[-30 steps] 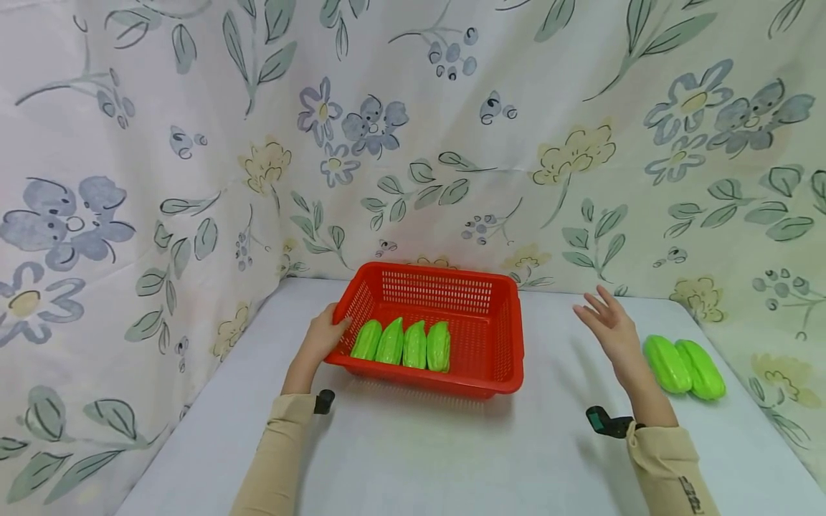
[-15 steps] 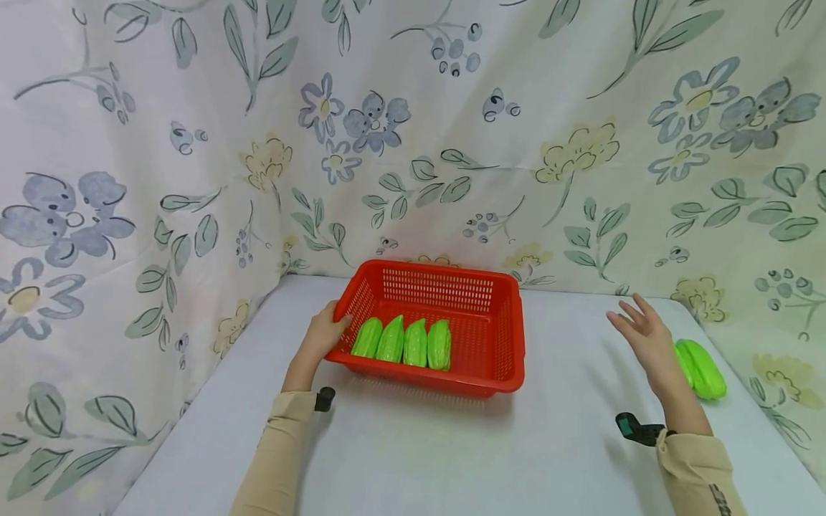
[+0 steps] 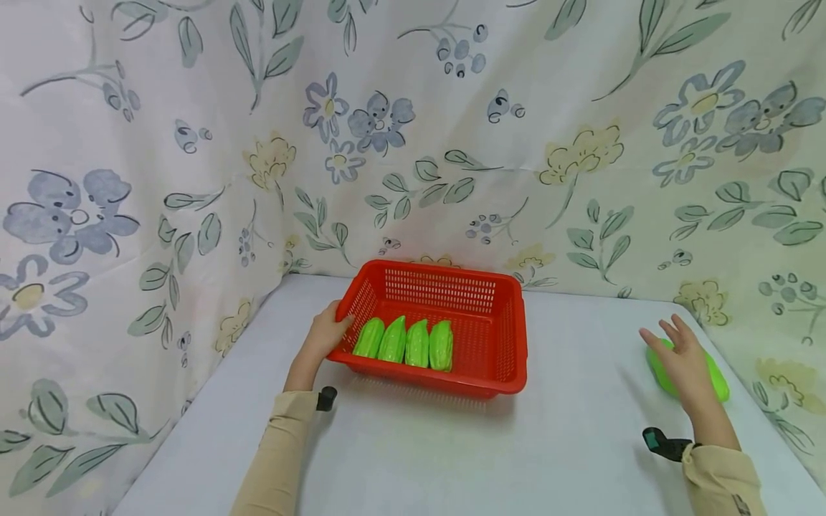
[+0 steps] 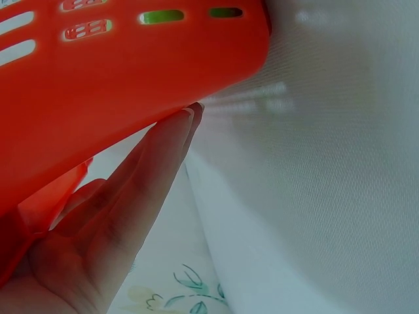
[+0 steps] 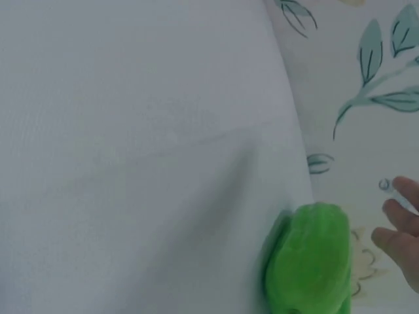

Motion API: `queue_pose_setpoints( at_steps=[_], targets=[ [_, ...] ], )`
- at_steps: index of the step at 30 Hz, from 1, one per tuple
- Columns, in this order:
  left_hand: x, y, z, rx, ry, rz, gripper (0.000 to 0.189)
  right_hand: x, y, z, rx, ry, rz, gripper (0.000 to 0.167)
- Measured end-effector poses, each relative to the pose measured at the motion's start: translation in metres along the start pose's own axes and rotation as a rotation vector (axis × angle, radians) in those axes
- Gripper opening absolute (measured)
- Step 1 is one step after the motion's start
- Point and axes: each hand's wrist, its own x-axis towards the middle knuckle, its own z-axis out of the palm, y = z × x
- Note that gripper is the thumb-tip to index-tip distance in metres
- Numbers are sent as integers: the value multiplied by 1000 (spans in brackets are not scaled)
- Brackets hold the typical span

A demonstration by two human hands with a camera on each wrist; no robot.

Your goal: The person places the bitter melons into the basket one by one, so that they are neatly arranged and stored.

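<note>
A red plastic basket [image 3: 477,337] with slotted walls sits at the back middle of the table. My left hand [image 3: 323,333] grips its left end, thumb over the rim; in the left wrist view the fingers [image 4: 150,163] lie along the outside and underside. Several bright green, ridged gourds [image 3: 416,344] stand in a row in the basket's left part. At the far right my right hand [image 3: 684,362] hovers with fingers spread over more green gourds [image 3: 718,380], partly covering them. One gourd [image 5: 311,261] shows in the right wrist view, apart from the fingertips.
A white cloth covers the table [image 3: 413,451]. Floral fabric [image 3: 452,143] hangs behind it and along both sides, close to the basket's back wall and the right-hand gourds. Each wrist carries a small black device [image 3: 665,444].
My right hand has moved right and slightly toward me, from beside the right-hand gourds to above them. My left hand and the basket have stayed in place.
</note>
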Motion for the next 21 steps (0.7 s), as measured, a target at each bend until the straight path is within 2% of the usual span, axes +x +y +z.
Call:
queue_pose_setpoints(
  at_steps=[5, 12, 21],
  targets=[
    [0, 0, 0, 3, 0, 0, 51, 0, 13, -5, -30, 6, 13, 91],
    [1, 0, 0, -4, 7, 8, 51, 2, 20, -7, -86, 17, 9, 88],
    [1, -2, 0, -8, -1, 5, 51, 1, 28, -10, -84, 44, 34, 89]
  ],
)
